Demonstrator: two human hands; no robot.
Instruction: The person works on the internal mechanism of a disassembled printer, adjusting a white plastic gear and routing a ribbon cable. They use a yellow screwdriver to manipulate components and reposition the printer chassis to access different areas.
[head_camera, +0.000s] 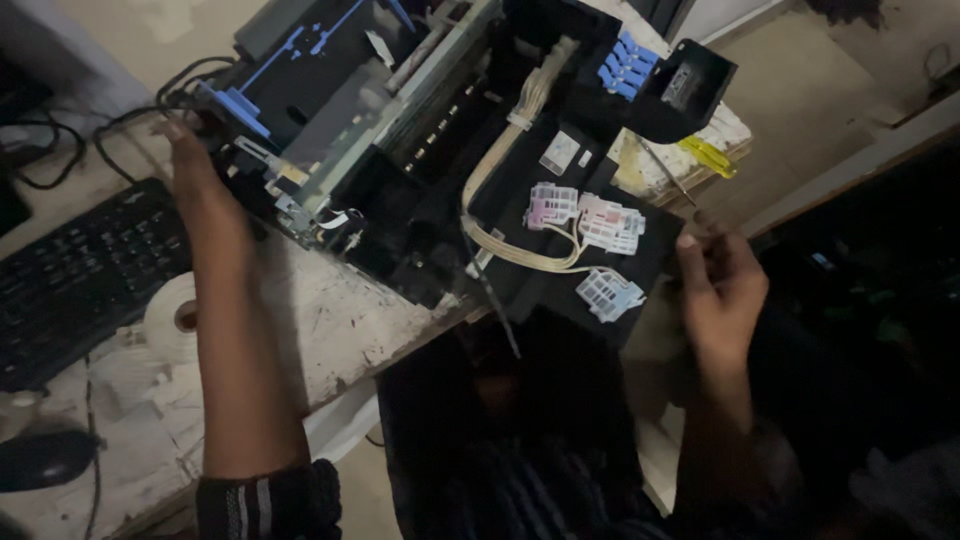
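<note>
My left hand (195, 165) reaches far across the table, fingers gripping the left end of the opened printer (400, 130). The printer lies tilted, its long axis running from far left to near right, its near-right corner overhanging the table edge (400, 335). My right hand (718, 285) pinches a thin screwdriver (665, 170) beside that corner, over open floor.

A black keyboard (85, 275) is lying at the left of the frame on my worn white table (350, 330). A tape roll (175, 318) is sitting just beside its lower right corner. A dark mouse (45, 458) is resting at lower left. Black cables (60, 150) are trailing across the upper left. A yellow-handled screwdriver (705, 155) is lying at upper right.
</note>
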